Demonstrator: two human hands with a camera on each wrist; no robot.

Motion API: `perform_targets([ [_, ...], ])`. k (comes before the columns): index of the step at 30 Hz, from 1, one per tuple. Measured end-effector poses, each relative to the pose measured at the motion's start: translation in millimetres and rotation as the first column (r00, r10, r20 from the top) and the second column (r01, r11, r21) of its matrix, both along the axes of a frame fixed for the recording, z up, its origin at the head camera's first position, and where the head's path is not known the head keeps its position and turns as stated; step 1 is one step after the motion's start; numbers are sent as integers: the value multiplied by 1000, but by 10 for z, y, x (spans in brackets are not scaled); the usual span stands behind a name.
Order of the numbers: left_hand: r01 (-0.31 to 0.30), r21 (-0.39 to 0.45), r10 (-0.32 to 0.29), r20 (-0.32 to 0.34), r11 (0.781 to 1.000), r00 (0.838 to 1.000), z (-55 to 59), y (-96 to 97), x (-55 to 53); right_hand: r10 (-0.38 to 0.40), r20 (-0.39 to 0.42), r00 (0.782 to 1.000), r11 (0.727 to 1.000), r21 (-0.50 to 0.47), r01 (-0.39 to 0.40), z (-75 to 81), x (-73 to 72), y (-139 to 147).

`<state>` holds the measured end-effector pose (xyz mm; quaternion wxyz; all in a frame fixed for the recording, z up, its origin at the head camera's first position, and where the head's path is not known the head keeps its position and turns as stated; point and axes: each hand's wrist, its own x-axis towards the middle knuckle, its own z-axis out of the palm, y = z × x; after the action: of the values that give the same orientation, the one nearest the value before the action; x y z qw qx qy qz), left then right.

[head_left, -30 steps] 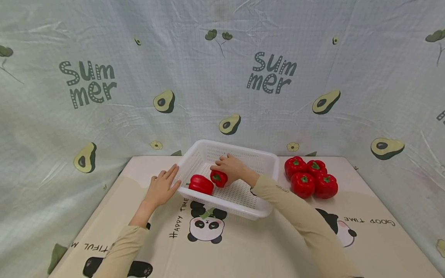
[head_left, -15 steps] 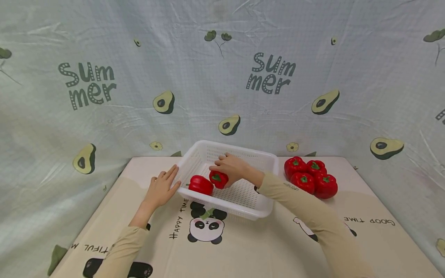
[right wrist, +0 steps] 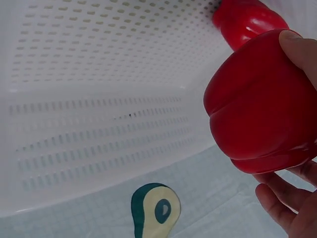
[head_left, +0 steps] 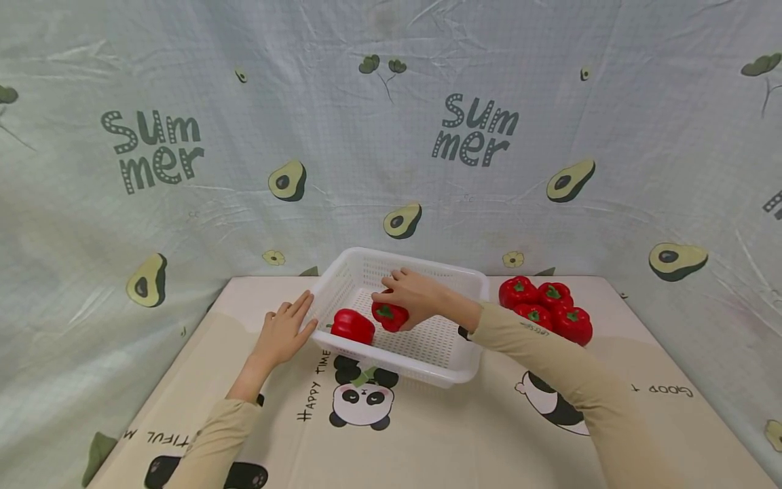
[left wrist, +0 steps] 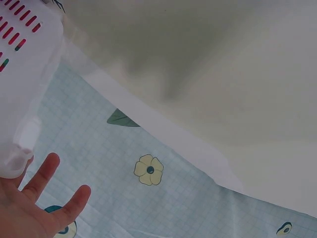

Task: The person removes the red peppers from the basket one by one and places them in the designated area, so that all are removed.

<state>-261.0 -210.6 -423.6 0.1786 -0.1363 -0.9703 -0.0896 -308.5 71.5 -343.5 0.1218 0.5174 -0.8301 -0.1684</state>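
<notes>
Inside the white perforated basket [head_left: 455,372], my right hand [head_left: 418,297] grips a red bell pepper [head_left: 389,315], its green stem facing the head camera. The right wrist view shows that bell pepper [right wrist: 262,106] large, with the thumb [right wrist: 299,47] on one side and fingers underneath. Another red bell pepper [head_left: 353,327] lies on its side in the basket's near left corner, left of the held one. My left hand [head_left: 284,333] rests against the basket's left rim with its fingers extended; the left wrist view shows those spread fingers [left wrist: 44,178] by the basket corner [left wrist: 22,153].
Several red bell peppers [head_left: 546,305] stand grouped on the table to the right of the basket, partly covered by my right sleeve [head_left: 550,353]. The table [head_left: 403,448] has a panda-printed cover. Behind it hangs a patterned curtain [head_left: 342,136].
The held bell pepper has shifted slightly to the right with my right hand, and the right forearm has swung right over the nearest grouped peppers. My left hand has stayed on the rim.
</notes>
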Motion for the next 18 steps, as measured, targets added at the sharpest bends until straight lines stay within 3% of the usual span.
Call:
perform_targets([
  [18,-5,-8,5,0,1000,1000,-2,2,-6,92,-53,994,996,-12,-93,145,214,172],
])
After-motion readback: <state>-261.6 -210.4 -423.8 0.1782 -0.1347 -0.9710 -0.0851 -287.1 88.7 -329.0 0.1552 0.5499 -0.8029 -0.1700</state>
